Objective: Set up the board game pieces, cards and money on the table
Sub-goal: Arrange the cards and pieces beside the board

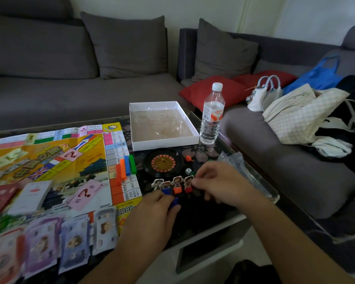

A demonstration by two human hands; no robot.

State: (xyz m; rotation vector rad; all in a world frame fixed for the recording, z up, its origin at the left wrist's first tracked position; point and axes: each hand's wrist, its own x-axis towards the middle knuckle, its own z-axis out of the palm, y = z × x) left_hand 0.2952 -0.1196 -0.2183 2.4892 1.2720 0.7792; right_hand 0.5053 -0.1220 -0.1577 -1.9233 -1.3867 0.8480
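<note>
Standing just in front of the roulette wheel [162,162], four character pawns [173,184] form a row: left hand [152,214] pinches a blue base [175,201], right hand [217,182] pinches the red-based pawn [189,184], presumably aligning them.

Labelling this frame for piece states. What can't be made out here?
Head view only:
- Left hand: its fingers cover a blue piece; grip unclear.
- Right hand: whatever its fingertips pinch is hidden and dark.
- Green piece: mostly behind the right hand.
- Play money: motion-blurred, cut by the left edge.
- Die: face too small.
</note>
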